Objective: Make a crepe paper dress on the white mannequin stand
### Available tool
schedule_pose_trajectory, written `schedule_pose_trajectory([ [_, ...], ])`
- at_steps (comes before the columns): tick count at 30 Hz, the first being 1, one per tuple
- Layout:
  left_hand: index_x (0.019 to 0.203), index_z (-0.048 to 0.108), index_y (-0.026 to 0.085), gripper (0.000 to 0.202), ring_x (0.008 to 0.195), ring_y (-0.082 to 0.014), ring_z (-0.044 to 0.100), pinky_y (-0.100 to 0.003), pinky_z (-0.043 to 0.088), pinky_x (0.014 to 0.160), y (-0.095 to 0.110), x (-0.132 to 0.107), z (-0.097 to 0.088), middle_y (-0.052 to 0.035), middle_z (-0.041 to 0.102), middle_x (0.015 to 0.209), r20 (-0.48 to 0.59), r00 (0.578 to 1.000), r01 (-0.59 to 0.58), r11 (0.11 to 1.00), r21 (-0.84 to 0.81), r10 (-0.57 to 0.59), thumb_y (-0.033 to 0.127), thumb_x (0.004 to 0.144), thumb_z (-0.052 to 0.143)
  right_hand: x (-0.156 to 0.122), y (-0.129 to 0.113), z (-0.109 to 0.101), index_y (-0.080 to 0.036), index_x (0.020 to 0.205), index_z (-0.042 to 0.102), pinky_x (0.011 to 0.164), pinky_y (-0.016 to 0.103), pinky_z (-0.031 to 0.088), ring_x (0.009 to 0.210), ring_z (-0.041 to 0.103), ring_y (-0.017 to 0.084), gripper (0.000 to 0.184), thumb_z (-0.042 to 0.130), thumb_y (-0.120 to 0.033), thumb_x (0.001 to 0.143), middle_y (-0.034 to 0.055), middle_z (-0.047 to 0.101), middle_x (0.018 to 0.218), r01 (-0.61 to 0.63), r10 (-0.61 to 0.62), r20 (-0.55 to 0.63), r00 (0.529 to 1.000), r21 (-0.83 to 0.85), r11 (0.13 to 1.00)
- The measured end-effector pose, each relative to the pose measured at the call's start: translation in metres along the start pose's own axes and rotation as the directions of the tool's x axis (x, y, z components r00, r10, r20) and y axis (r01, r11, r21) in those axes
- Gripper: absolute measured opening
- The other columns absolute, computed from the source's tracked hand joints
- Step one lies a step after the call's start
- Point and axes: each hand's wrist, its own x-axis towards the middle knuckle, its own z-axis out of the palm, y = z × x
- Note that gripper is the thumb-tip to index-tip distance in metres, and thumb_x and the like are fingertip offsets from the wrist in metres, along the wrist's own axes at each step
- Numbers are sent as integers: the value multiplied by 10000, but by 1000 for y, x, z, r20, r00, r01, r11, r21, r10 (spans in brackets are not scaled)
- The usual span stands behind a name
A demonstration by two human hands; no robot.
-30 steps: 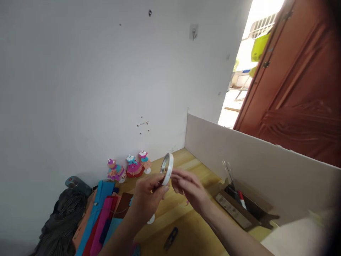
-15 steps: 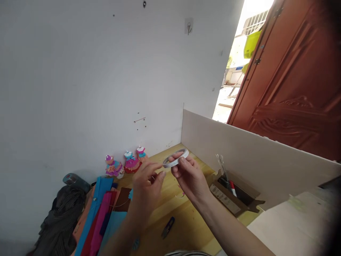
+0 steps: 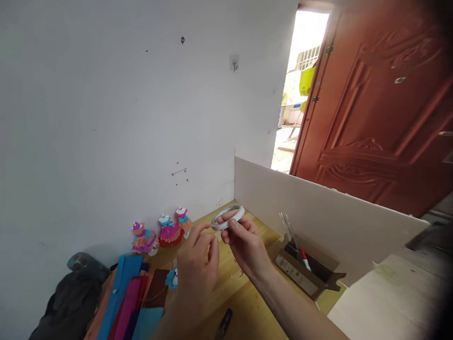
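Note:
My right hand (image 3: 245,243) grips a thin white roll of tape (image 3: 228,216), held almost flat above the wooden desk (image 3: 247,302). Just left of the roll, my left hand (image 3: 197,262) has its fingers curled and its fingertips close to the roll's edge; I cannot make out anything pinched between them. Three small paper-dress figures (image 3: 161,231) stand against the white wall behind my hands. A small blue paper piece (image 3: 172,278) lies on the desk below my left hand.
Coloured paper sheets (image 3: 123,302) lie at the left beside a dark bundle (image 3: 63,302). An open cardboard box (image 3: 304,271) with pens and tools sits at the right, against a pale board partition (image 3: 318,212). Small dark snips (image 3: 224,324) lie near the front. A red-brown door (image 3: 382,104) stands open.
The tape roll went from standing on edge in my left hand to lying nearly flat in my right hand. My left hand let go and now hovers beside it. The view tilted slightly.

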Motion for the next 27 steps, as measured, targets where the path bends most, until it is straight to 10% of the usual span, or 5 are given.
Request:
schedule_pose_trajectory([
  [7, 590, 601, 158, 189, 691, -150, 630, -254, 479, 616, -10, 2, -5, -109, 672, 1175, 283, 910, 399, 826, -398, -303, 260, 744, 641, 1, 3, -5, -169, 779, 717, 480, 205, 423, 464, 462, 57, 192, 771, -344, 721, 23, 668, 733, -116, 110, 138, 984, 36, 993],
  [15, 532, 573, 147, 163, 556, -116, 601, -246, 486, 552, -18, -6, -11, -46, 683, 819, 322, 818, 573, 628, -527, -476, 214, 646, 667, -5, 1, -13, -135, 1032, 719, 431, 194, 375, 482, 505, 99, 421, 735, -444, 746, 21, 613, 580, -323, 323, 381, 866, -66, 944],
  [20, 593, 536, 157, 179, 552, -118, 615, -203, 464, 525, -25, -23, -35, -26, 664, 620, 435, 663, 712, 334, -617, -609, 219, 676, 681, -14, 26, -75, -152, 1168, 660, 494, 272, 485, 697, 646, 196, 574, 595, -580, 792, 175, 674, 1066, -235, 331, 433, 838, -261, 936],
  [23, 641, 548, 154, 181, 631, -129, 655, -203, 491, 579, -21, -33, -48, -48, 699, 690, 392, 635, 702, 286, -652, -666, 228, 700, 703, -39, 88, -137, -161, 1014, 691, 586, 336, 540, 642, 661, 187, 501, 345, -512, 923, 142, 699, 964, -10, 410, 269, 872, -826, 563],
  [27, 633, 558, 142, 210, 722, -174, 689, -244, 531, 654, -11, -41, -56, -74, 713, 741, 402, 655, 684, 277, -675, -640, 241, 691, 733, -99, 164, -205, -220, 1004, 716, 860, 527, 505, 1036, 633, 380, 387, 705, -277, 621, 161, 689, 1114, 51, 515, 171, 840, -970, 239],
])
